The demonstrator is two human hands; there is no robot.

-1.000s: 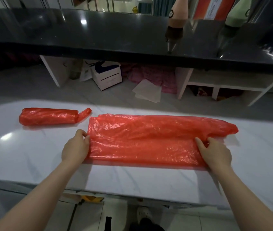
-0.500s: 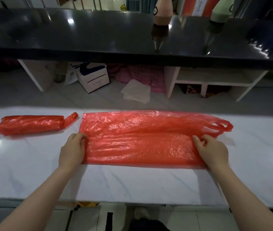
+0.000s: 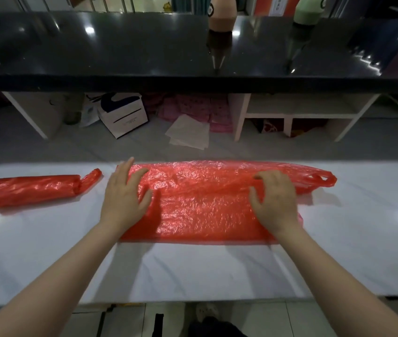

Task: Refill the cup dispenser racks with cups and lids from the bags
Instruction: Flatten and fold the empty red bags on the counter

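A large red plastic bag (image 3: 205, 198) lies flat and folded lengthwise on the white marble counter (image 3: 193, 268), its handles pointing right. My left hand (image 3: 125, 193) lies on the bag's left end with fingers straight and spread. My right hand (image 3: 274, 198) rests on the bag's right part, fingers bent with their tips on the plastic. A second red bag (image 3: 30, 188), rolled into a tight tube, lies on the counter at the far left. No cups, lids or dispenser racks are in view.
A black glossy counter (image 3: 144, 45) runs across the back, with a pink cone-shaped figure (image 3: 222, 15) and a green one (image 3: 307, 10) on it. Beneath it are white shelves (image 3: 297, 110), a white box (image 3: 122, 115) and papers (image 3: 188, 132).
Both hands left the bag's near corners and moved up onto its top surface. The bag now lies a little narrower front to back.
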